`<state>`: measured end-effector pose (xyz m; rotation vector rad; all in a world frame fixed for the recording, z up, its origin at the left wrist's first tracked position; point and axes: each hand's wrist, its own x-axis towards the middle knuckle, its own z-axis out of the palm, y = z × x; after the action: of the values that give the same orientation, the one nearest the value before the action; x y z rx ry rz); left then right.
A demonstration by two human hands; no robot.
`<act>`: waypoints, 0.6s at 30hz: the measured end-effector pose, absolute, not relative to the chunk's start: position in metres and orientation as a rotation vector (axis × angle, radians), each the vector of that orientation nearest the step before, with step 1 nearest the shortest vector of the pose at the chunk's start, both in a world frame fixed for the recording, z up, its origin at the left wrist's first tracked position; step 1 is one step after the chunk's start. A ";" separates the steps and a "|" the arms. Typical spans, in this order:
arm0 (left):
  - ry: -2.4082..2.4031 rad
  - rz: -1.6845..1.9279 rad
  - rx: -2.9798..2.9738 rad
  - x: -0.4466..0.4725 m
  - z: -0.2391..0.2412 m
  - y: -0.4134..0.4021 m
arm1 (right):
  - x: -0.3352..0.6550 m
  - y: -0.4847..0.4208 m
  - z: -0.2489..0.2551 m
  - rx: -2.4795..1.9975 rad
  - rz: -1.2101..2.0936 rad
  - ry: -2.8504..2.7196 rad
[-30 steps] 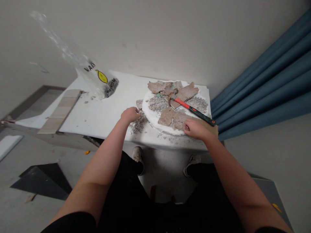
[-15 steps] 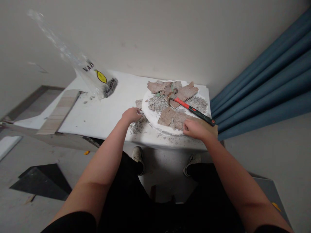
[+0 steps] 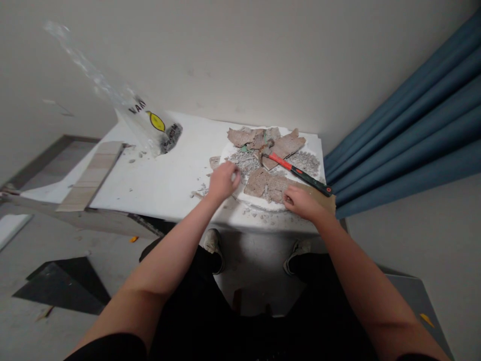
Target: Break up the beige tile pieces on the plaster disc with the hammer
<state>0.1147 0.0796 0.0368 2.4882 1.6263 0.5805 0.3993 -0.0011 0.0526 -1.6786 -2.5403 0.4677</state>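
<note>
My left hand [image 3: 224, 180] is closed above the left part of a round white board [image 3: 259, 202], beside grey rubble [image 3: 243, 163]. What its fingers hold, if anything, is hidden. With its fingers curled in, my right hand [image 3: 300, 201] is at the right end of a rough brown slab piece [image 3: 265, 184] on the board. Whether it grips anything does not show. A hammer [image 3: 296, 171] with a red and black handle lies across the debris, its head on more broken brown pieces [image 3: 289, 143]. Loose crumbs [image 3: 200, 192] lie left of the board.
The board rests on a white tabletop [image 3: 176, 175] against the wall. A clear plastic bag [image 3: 139, 123] with a yellow print stands at the back left, near a wood-patterned strip [image 3: 90, 175]. Blue curtains [image 3: 409, 130] hang at the right. Dark sheets [image 3: 65, 283] lie on the floor.
My left hand has moved right and slightly up, from the crumbs beside the board to over its left part. Fewer crumbs show where it was. My right hand has barely moved.
</note>
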 end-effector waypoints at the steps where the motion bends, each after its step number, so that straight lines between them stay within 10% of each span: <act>1: 1.397 0.571 2.613 0.131 0.035 0.067 | 0.398 -0.003 0.054 -1.710 0.432 -2.550; 18: 0.796 0.428 2.951 0.198 0.016 0.022 | 0.378 -0.007 0.066 -1.914 0.281 -2.688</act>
<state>0.1976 0.0224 0.0161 2.9509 0.7964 0.4277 0.3777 -0.0073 0.0658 -1.9143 -2.6879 0.2809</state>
